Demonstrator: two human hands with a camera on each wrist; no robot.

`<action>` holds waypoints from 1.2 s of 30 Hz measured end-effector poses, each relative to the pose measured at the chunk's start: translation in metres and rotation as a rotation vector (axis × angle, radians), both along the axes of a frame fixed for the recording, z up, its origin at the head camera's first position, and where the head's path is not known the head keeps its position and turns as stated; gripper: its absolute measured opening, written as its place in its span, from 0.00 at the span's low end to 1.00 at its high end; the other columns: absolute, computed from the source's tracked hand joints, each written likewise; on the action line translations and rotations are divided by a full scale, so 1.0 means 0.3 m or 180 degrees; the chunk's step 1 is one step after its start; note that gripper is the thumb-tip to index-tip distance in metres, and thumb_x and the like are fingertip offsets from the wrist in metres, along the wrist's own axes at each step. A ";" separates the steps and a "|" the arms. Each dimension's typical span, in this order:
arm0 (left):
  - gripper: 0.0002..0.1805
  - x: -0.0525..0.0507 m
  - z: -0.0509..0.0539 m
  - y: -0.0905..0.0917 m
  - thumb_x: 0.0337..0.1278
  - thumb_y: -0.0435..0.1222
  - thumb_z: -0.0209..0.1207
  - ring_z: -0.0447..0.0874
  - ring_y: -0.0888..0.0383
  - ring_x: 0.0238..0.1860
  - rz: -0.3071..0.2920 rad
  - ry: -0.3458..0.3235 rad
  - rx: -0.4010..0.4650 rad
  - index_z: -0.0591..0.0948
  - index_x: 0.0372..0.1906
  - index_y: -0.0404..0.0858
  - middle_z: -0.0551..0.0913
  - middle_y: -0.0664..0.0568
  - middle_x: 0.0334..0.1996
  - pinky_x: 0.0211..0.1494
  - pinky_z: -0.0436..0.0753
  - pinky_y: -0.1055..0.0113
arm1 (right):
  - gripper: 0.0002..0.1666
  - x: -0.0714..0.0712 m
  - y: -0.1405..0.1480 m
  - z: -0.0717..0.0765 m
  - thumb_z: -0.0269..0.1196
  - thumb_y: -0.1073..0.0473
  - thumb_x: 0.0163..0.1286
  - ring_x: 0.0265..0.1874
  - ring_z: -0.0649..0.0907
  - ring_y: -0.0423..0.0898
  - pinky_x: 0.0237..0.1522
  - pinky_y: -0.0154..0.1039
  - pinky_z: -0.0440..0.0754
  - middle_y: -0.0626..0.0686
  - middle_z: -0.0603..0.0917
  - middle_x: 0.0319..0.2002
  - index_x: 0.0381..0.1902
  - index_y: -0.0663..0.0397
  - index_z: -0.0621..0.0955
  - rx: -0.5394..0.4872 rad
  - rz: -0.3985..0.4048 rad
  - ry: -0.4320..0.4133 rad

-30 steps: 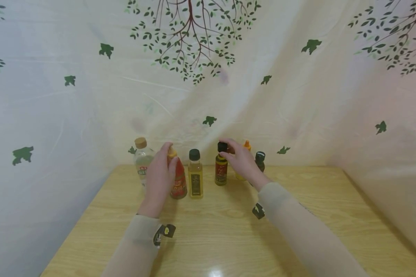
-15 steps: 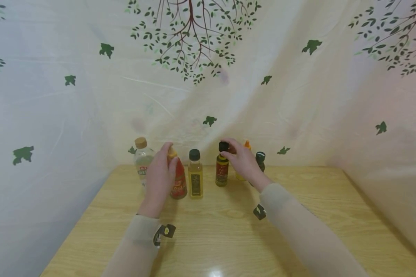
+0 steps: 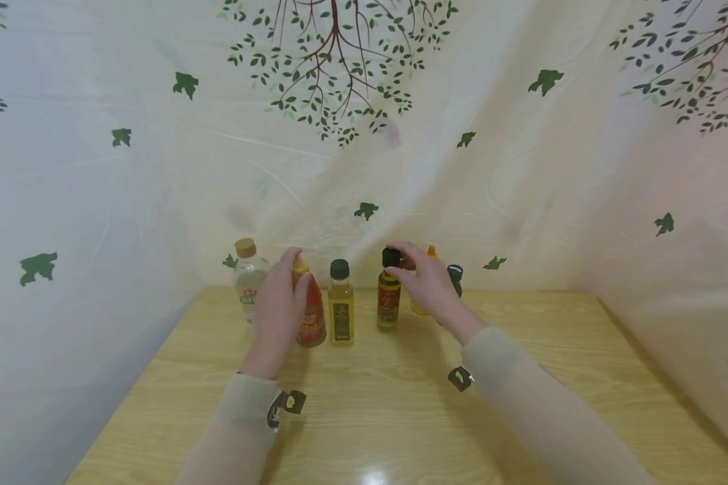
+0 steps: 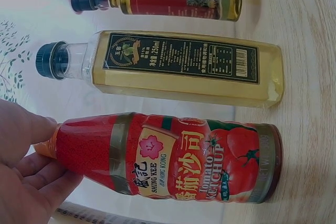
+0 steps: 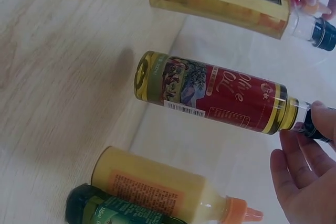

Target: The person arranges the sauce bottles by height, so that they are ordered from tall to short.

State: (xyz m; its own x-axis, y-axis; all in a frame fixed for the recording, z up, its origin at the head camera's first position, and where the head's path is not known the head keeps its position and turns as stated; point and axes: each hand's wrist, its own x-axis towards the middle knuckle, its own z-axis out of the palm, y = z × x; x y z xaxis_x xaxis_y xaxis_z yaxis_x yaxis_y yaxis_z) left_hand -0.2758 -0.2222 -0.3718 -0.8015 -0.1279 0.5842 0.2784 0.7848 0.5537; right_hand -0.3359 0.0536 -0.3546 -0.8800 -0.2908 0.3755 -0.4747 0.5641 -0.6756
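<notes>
My left hand (image 3: pixel 274 306) pinches the orange-yellow cap of a red tomato ketchup bottle (image 4: pixel 189 158), which stands upright on the table. With thumb and fingers, my right hand (image 3: pixel 429 277) holds a round olive oil bottle (image 5: pixel 226 93) by its black cap. This bottle is upright, with a red label; in the right wrist view its shadow lies slightly apart from its base. Between the two hands stands a square bottle of pale yellow oil (image 4: pixel 184 66) with a dark green cap and a black label, touched by neither hand.
Left of the ketchup, a clear bottle (image 3: pixel 246 276) with a tan cap is partly hidden by my left hand. Behind my right hand are a yellow squeeze bottle (image 5: pixel 152 182) with an orange nozzle and a dark green bottle (image 5: pixel 113 208). A printed white curtain (image 3: pixel 364 168) backs the wooden table (image 3: pixel 364 411).
My right hand has brought the olive oil bottle slightly toward me. My left hand keeps its hold on the ketchup bottle, essentially unmoved.
</notes>
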 end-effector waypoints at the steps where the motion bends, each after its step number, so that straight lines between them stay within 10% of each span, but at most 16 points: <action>1: 0.28 0.000 0.001 0.000 0.81 0.32 0.63 0.87 0.37 0.55 0.0002 0.0007 -0.0001 0.72 0.79 0.36 0.86 0.35 0.59 0.59 0.86 0.40 | 0.30 0.006 -0.001 0.001 0.69 0.55 0.83 0.62 0.87 0.59 0.63 0.63 0.85 0.56 0.88 0.63 0.78 0.42 0.77 -0.0016 0.0018 0.0015; 36: 0.29 -0.002 0.002 0.000 0.81 0.32 0.64 0.87 0.36 0.55 -0.0008 -0.0006 0.0006 0.71 0.79 0.37 0.85 0.35 0.58 0.58 0.86 0.40 | 0.29 0.095 -0.081 -0.052 0.71 0.56 0.80 0.61 0.87 0.56 0.62 0.57 0.87 0.53 0.88 0.63 0.75 0.46 0.80 -0.0112 0.0171 -0.0016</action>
